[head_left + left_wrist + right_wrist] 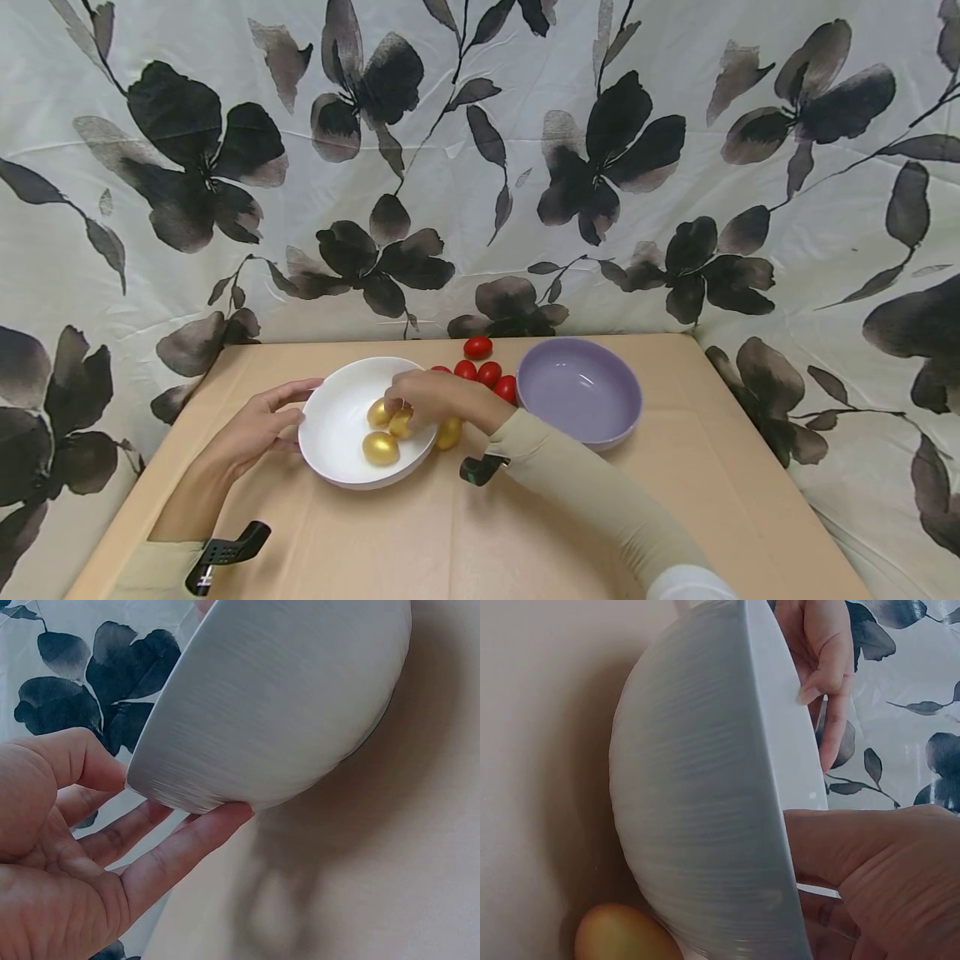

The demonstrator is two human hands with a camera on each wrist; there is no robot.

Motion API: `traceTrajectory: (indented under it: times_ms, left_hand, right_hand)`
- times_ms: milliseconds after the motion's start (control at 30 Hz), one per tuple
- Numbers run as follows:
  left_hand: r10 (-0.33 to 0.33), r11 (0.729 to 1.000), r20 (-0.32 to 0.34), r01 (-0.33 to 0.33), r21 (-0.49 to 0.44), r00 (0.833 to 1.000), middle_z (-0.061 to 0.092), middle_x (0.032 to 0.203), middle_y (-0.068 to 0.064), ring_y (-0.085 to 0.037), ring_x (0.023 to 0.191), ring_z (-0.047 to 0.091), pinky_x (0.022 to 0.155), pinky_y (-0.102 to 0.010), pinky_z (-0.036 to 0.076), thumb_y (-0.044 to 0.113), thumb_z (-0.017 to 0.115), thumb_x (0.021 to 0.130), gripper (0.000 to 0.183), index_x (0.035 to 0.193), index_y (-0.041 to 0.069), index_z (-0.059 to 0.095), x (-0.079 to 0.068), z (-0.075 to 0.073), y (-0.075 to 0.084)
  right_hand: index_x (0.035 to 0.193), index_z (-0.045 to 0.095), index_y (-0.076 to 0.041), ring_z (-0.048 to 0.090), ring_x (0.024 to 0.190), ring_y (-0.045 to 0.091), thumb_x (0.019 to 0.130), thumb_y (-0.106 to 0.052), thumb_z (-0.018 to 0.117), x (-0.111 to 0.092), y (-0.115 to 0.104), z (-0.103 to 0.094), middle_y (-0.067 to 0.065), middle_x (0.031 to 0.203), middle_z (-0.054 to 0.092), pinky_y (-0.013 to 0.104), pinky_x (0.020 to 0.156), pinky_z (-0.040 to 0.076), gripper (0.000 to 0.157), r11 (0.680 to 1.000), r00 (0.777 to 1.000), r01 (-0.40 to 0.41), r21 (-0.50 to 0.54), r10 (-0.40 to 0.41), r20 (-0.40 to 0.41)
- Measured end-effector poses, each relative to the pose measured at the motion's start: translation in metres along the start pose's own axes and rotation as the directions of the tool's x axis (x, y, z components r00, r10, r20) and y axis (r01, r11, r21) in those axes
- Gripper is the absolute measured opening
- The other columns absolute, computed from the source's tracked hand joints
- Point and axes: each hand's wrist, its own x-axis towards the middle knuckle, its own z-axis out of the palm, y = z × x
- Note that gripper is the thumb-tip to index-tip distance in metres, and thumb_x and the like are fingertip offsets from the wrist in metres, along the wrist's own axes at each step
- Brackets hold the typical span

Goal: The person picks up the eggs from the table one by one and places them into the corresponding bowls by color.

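Note:
A white bowl [330,442] stands at the left of the table with several golden eggs [380,448] inside. My left hand [258,425] holds its left rim, the thumb at the edge and fingers [176,859] against the outer wall. From the right, my right hand [427,396] reaches over the rim into the bowl. Its bent fingers pinch a golden egg [401,423] low among the others; in the right wrist view the bowl wall hides the fingertips. Another golden egg [622,934] lies on the table, close against the bowl's outside.
A purple bowl [581,392] stands right of the white one. Several red egg-shaped pieces [490,373] lie between the bowls toward the back, partly behind my right forearm. A flowered cloth [480,167] hangs behind the wooden table [712,467].

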Motion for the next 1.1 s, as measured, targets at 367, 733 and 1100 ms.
traceTrajectory:
  times_ms: [367,733,1100]
  left_hand:
    - [0.008,1.000,0.010,-0.008,-0.004,1.000,0.038,0.150,-0.031,-0.035,0.117,0.058,0.073,-0.052,0.062,0.000,0.053,0.097,0.059,0.154,0.001,0.037,0.000,0.000,-0.001]
    - [0.001,1.000,0.005,-0.001,0.004,1.000,0.040,0.149,-0.030,-0.032,0.115,0.059,0.073,-0.051,0.062,0.000,0.054,0.097,0.060,0.154,0.002,0.038,0.001,-0.002,-0.001]
    - [0.003,1.000,0.018,-0.003,0.008,1.000,0.041,0.148,-0.031,-0.031,0.114,0.059,0.073,-0.051,0.063,-0.001,0.053,0.096,0.059,0.154,0.001,0.039,-0.001,-0.004,-0.002]
  right_hand:
    - [0.122,0.071,-0.013,0.065,0.109,0.016,0.089,-0.011,0.078,-0.023,0.005,-0.016,0.003,0.121,0.068,0.018,0.088,0.053,0.033,0.989,0.998,-0.022,0.148,0.029,-0.048]
    - [0.120,0.070,-0.010,0.066,0.107,0.018,0.090,-0.007,0.075,-0.057,0.018,-0.029,-0.001,0.115,0.068,0.026,0.092,0.057,0.031,0.956,0.988,-0.027,0.291,0.070,-0.137]
    - [0.115,0.073,-0.007,0.065,0.109,0.026,0.087,-0.004,0.077,-0.077,0.026,-0.021,0.011,0.116,0.069,0.040,0.096,0.057,0.029,0.946,0.987,-0.055,0.319,0.100,-0.126]
